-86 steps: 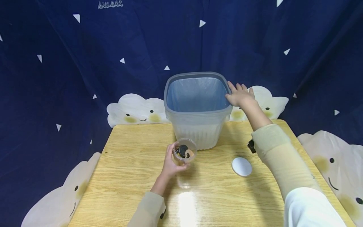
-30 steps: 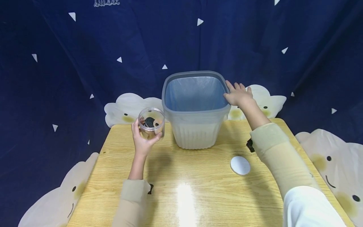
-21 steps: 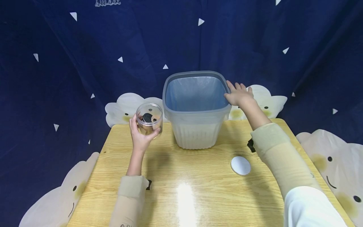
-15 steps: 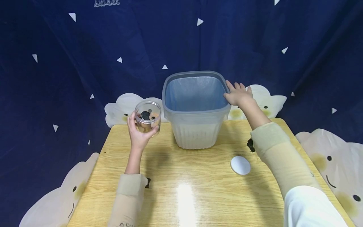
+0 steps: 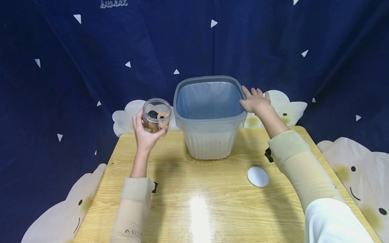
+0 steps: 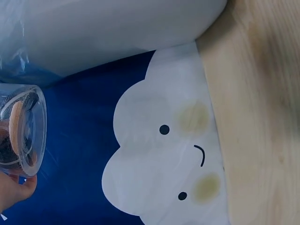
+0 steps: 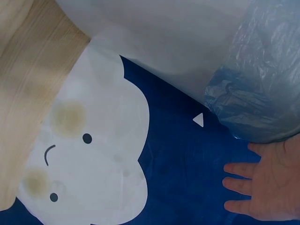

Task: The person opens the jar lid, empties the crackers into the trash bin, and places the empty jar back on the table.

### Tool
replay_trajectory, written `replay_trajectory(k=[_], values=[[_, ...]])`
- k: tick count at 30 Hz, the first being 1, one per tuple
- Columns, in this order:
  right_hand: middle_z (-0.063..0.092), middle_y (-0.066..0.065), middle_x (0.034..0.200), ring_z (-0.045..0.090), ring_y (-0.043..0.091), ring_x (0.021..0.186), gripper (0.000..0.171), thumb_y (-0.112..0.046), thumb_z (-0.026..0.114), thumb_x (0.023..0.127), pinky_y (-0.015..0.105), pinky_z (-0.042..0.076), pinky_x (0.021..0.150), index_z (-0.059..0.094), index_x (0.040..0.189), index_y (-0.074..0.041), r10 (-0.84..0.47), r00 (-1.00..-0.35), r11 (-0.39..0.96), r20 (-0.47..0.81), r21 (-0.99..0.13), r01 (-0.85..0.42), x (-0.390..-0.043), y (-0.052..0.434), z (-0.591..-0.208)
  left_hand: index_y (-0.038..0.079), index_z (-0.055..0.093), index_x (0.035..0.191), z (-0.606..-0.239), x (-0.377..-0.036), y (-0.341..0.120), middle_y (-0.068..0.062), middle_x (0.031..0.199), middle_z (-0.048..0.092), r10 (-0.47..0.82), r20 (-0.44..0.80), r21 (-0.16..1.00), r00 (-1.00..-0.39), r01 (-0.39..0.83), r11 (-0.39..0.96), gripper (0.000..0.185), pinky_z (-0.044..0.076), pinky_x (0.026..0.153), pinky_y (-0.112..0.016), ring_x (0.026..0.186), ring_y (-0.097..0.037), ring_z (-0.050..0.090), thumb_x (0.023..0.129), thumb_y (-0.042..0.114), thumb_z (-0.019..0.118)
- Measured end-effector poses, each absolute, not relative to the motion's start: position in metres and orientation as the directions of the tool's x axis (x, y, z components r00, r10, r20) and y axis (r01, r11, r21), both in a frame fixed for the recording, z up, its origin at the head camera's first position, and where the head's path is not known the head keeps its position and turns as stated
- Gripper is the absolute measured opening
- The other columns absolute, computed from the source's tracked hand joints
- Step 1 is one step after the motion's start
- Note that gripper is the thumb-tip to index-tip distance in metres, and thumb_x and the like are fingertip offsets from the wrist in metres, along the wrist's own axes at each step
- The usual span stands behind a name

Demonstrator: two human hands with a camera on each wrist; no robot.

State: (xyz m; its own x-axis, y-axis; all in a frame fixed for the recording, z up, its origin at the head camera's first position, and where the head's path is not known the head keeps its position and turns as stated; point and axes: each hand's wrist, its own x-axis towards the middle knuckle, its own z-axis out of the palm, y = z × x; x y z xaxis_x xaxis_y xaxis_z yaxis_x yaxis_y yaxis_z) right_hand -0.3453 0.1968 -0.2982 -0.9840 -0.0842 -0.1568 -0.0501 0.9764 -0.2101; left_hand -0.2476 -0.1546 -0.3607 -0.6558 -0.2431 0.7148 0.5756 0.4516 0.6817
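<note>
Beside the bin [image 5: 211,135], the left hand [image 5: 144,133] grips the lidless jar [image 5: 156,116], cookies inside; the right hand [image 5: 255,103] rests flat on the rim. Emptying not yet started.

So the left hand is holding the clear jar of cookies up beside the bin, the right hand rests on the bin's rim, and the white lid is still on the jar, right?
Not quite. The white lid is off the jar and lies on the table, as the head view shows. The rest holds: the left hand grips the jar beside the bin, and the right hand rests on its rim.
</note>
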Motion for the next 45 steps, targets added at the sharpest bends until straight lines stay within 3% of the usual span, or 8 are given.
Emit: replay_trajectory(k=[5,12,27,45], values=[[0.000,0.027,0.149,-0.004,0.044,0.135,0.064,-0.037,0.028,0.097,0.060,-0.008,0.105,-0.003,0.147,-0.013,-0.088,-0.983,0.977,-0.161,-0.208,-0.053,-0.346,0.196,-0.298,-0.002,0.043,0.126,-0.369,-0.268,-0.167,-0.013,0.108,0.040,-0.224,0.715,0.673,-0.662,0.566,0.477,0.085,0.041,0.081,-0.022,0.098,-0.018,0.041,0.052,0.004,0.084],[0.001,0.026,0.149,-0.003,0.044,0.135,0.064,-0.036,0.029,0.097,0.062,-0.008,0.104,-0.003,0.147,-0.013,-0.085,-0.984,0.976,-0.157,-0.212,-0.050,-0.346,0.196,-0.298,0.007,0.045,0.128,-0.364,-0.283,-0.172,-0.016,0.108,0.040,-0.183,0.728,0.633,-0.661,0.545,0.550,0.085,0.042,0.084,-0.030,0.100,-0.022,0.041,0.054,0.017,0.085],[-0.003,0.024,0.150,-0.005,0.044,0.135,0.063,-0.036,0.027,0.097,0.061,-0.008,0.104,-0.003,0.147,-0.013,-0.082,-0.984,0.976,-0.156,-0.212,-0.048,-0.345,0.197,-0.298,0.011,0.045,0.127,-0.341,-0.298,-0.174,-0.016,0.111,0.042,-0.090,0.744,0.554,-0.662,0.536,0.638,0.084,0.036,0.089,-0.038,0.105,-0.027,0.039,0.054,0.022,0.085],[-0.004,0.024,0.150,-0.006,0.044,0.135,0.063,-0.037,0.026,0.097,0.061,-0.008,0.105,-0.004,0.147,-0.013,-0.085,-0.983,0.977,-0.163,-0.207,-0.050,-0.345,0.197,-0.297,0.016,0.045,0.129,-0.317,-0.317,-0.169,-0.013,0.113,0.042,0.009,0.661,0.495,-0.750,0.446,0.746,0.084,0.034,0.091,-0.046,0.106,-0.030,0.038,0.057,0.030,0.085]])
